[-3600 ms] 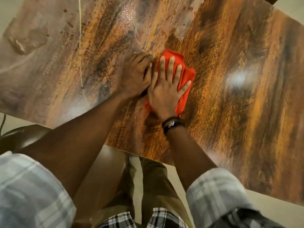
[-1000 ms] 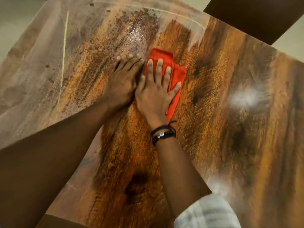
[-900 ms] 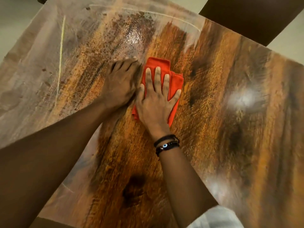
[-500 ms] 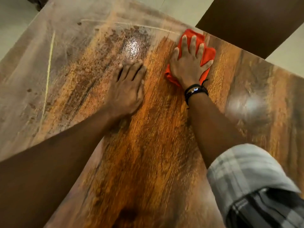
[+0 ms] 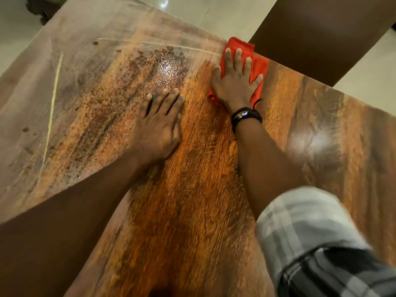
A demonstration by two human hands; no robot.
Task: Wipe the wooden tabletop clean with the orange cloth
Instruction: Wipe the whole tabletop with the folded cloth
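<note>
Tabletop (image 5: 192, 211) streaky, floor (image 5: 231, 16) pale; left grip (image 5: 159, 125) splayed, right grip (image 5: 234, 82) splayed on orange cloth (image 5: 259, 65).

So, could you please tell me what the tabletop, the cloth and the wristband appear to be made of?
The tabletop looks like wood or wood-grain laminate with a glossy finish: streaked brown-orange grain, bright glare spots. The cloth seems soft matt fabric, perhaps microfibre: it folds and bunches under the right hand. The wristband looks like dark cord or beads; too blurred to tell.

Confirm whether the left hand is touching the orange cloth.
No, the left hand lies flat on bare tabletop, apart from the orange cloth.
</note>
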